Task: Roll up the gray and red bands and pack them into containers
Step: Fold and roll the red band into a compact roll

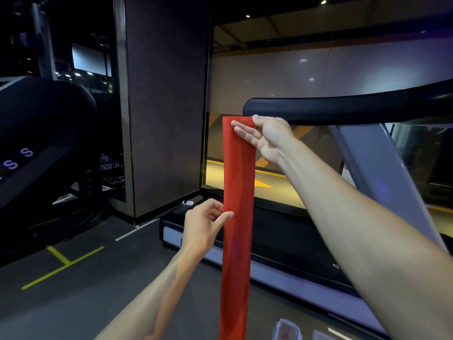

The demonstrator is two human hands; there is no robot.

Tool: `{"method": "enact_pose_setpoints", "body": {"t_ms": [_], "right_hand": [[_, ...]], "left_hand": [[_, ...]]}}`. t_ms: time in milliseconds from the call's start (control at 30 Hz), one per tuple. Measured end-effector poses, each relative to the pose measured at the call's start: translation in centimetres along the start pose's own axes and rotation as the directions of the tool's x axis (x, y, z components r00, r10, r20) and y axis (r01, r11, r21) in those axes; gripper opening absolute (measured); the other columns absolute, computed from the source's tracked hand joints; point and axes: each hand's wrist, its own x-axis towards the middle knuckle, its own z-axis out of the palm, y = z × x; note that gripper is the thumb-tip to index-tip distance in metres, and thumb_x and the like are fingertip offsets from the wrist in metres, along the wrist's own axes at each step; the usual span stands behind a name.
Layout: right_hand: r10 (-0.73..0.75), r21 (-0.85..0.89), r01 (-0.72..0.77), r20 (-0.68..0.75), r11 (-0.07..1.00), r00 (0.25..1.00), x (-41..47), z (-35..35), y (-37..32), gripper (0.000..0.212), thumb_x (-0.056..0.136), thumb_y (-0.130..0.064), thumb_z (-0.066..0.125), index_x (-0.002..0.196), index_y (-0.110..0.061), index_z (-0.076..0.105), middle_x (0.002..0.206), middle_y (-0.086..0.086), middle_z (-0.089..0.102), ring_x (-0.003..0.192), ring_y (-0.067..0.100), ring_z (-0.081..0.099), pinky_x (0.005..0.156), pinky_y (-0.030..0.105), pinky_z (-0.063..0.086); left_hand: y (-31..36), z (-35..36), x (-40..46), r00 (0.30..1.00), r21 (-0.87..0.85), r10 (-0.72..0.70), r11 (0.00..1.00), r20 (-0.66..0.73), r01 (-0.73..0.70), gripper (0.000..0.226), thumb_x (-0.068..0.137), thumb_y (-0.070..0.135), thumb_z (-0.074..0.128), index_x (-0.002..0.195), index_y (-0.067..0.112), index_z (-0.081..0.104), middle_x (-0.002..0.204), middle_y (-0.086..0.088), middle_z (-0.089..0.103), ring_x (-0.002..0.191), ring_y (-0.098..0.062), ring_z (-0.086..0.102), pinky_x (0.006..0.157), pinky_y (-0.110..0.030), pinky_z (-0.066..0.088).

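A long red band (237, 217) hangs flat and vertical in front of me, running from chest height down past the bottom edge of the view. My right hand (267, 137) pinches its top end between thumb and fingers, just below a treadmill handrail. My left hand (204, 224) pinches the band's left edge about a third of the way down. A small clear container (287, 330) with something red inside shows at the bottom edge. No gray band is in view.
A treadmill stands to the right, with a black handrail (331, 107), grey upright (382, 182) and low deck (269, 244). Another dark machine (41, 148) stands at left. Yellow tape lines (63, 263) mark the grey floor. A brown pillar (166, 106) rises behind.
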Motion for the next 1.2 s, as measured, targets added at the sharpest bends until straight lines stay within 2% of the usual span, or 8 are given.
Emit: {"method": "enact_pose_setpoints", "body": {"t_ms": [200,433,567,667,733,833,967,1200], "right_hand": [[0.024,0.036,-0.026,0.037,0.999,0.999,-0.5,0.2,0.3,0.028,0.107,0.003,0.042,0.135,0.005,0.041,0.118,0.033,0.060,0.076,0.033,0.078,0.066,0.038,0.066],[0.001,0.003,-0.001,0.016,1.000,1.000,-0.5,0.7,0.5,0.026,0.107,0.003,0.042,0.133,0.006,0.042,0.126,0.033,0.058,0.079,0.034,0.078,0.062,0.035,0.064],[0.006,0.002,-0.006,0.007,1.000,1.000,-0.3,0.8,0.7,0.024,0.107,0.003,0.041,0.131,0.003,0.042,0.128,0.032,0.056,0.077,0.034,0.078,0.064,0.036,0.065],[0.019,-0.013,-0.019,0.013,1.000,1.000,-0.3,1.1,0.9,0.028,0.108,0.001,0.042,0.135,0.003,0.042,0.124,0.032,0.058,0.081,0.035,0.078,0.066,0.037,0.065],[0.023,-0.013,-0.023,0.019,1.000,1.000,-0.3,1.3,1.0,0.026,0.108,0.001,0.042,0.134,0.003,0.043,0.126,0.032,0.058,0.081,0.035,0.078,0.067,0.038,0.066],[0.022,-0.020,-0.022,0.021,1.000,1.000,-0.3,1.3,0.9,0.024,0.108,0.001,0.042,0.131,0.002,0.044,0.127,0.032,0.058,0.082,0.035,0.078,0.068,0.038,0.066],[0.027,-0.022,-0.026,0.028,0.999,0.999,-0.3,1.2,0.8,0.027,0.108,0.001,0.042,0.134,0.003,0.044,0.125,0.032,0.059,0.086,0.036,0.078,0.071,0.041,0.066],[0.037,-0.023,-0.036,0.028,0.999,0.999,-0.3,0.9,0.9,0.026,0.107,0.001,0.043,0.133,0.002,0.044,0.123,0.031,0.059,0.085,0.036,0.078,0.072,0.041,0.066]], "left_hand": [[-0.7,-0.4,-1.2,0.998,-0.171,-0.040,0.985,-0.052,0.030,0.024,0.084,0.023,0.085,0.095,0.024,0.064,0.081,0.003,0.076,0.079,-0.011,0.074,0.073,-0.026,0.059],[-1.0,-0.1,-2.5,0.972,-0.040,0.033,0.998,-0.231,-0.043,0.020,0.087,0.020,0.081,0.077,0.027,0.065,0.083,0.008,0.064,0.077,-0.007,0.061,0.064,-0.015,0.048],[-0.9,0.6,-3.1,0.999,-0.275,-0.026,0.961,0.031,0.033,0.022,0.092,0.031,0.071,0.081,0.020,0.055,0.075,0.006,0.064,0.069,-0.015,0.057,0.068,-0.036,0.047],[0.1,1.3,-2.6,0.974,-0.383,-0.077,0.911,0.212,0.155,0.021,0.096,0.026,0.068,0.092,0.018,0.050,0.071,0.007,0.059,0.065,-0.011,0.052,0.065,-0.032,0.044],[0.9,1.5,-2.1,0.961,-0.400,-0.100,0.894,0.257,0.200,0.021,0.096,0.026,0.071,0.108,0.019,0.054,0.084,0.009,0.072,0.076,-0.007,0.067,0.070,-0.027,0.054],[1.3,1.8,-1.5,0.948,-0.326,-0.100,0.924,0.302,0.201,0.025,0.094,0.036,0.073,0.116,0.028,0.066,0.104,0.006,0.077,0.098,-0.014,0.074,0.086,-0.040,0.062],[1.2,2.2,-1.1,0.931,-0.368,-0.164,0.885,0.325,0.284,0.016,0.101,0.027,0.065,0.111,0.017,0.073,0.104,0.002,0.079,0.103,-0.017,0.074,0.095,-0.052,0.057],[1.1,3.0,-1.5,0.907,-0.521,-0.196,0.765,0.373,0.380,0.022,0.103,0.013,0.058,0.116,-0.001,0.067,0.107,-0.017,0.077,0.098,-0.032,0.075,0.089,-0.048,0.059]]}}
